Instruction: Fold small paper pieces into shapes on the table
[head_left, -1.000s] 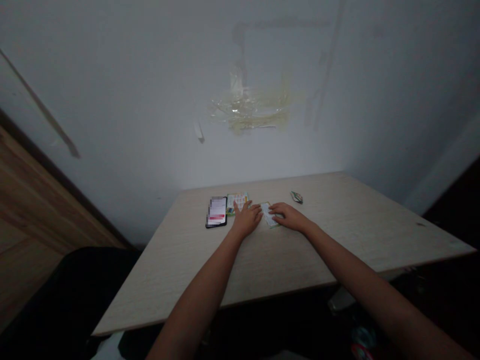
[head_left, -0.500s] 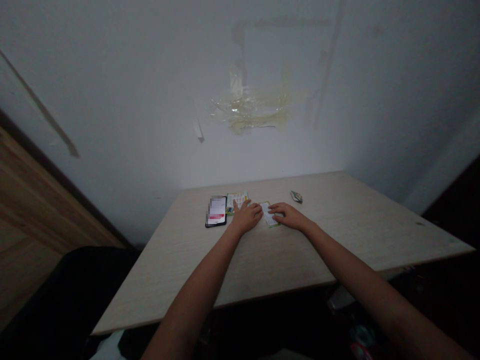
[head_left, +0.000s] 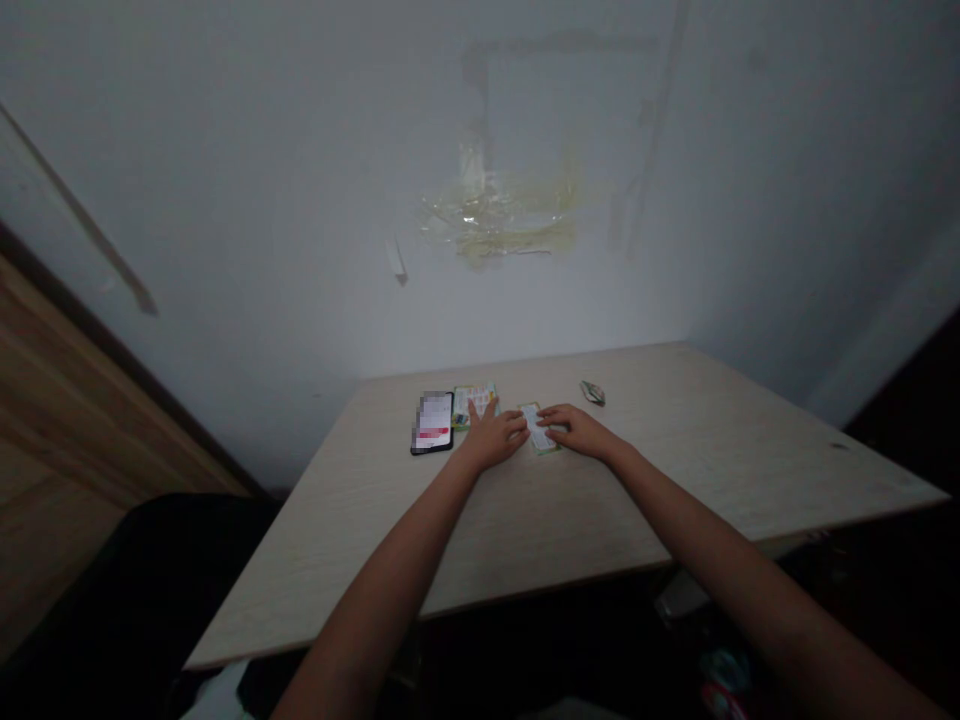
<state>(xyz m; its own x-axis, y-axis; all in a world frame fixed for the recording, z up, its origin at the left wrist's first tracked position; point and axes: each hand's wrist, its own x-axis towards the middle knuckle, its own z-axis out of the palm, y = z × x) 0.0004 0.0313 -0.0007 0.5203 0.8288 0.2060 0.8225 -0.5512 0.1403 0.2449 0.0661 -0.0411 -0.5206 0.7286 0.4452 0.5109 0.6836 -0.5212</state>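
A small printed sheet of paper (head_left: 535,425) with a green-yellow edge lies flat on the table between my hands. My left hand (head_left: 495,436) rests at its left edge, fingers stretched out and thumb spread. On its right side lies my right hand (head_left: 581,434), thumb and fingers apart, the tips on the paper. Behind the left thumb is a colourful printed booklet or card (head_left: 474,396), partly covered by that hand. A dark-cased phone (head_left: 433,423) with a lit screen lies beside it on the left.
The pale wooden table (head_left: 555,520) stands against a grey wall (head_left: 300,200) with old tape (head_left: 495,225) on it. A small folded, patterned item (head_left: 592,393) lies behind my right hand. A dark covered shape (head_left: 172,570) stands at the left, below wooden panelling (head_left: 67,400).
My left hand has shifted very slightly to the right over the paper's left edge, its thumb lifted a little. My right hand stays almost still.
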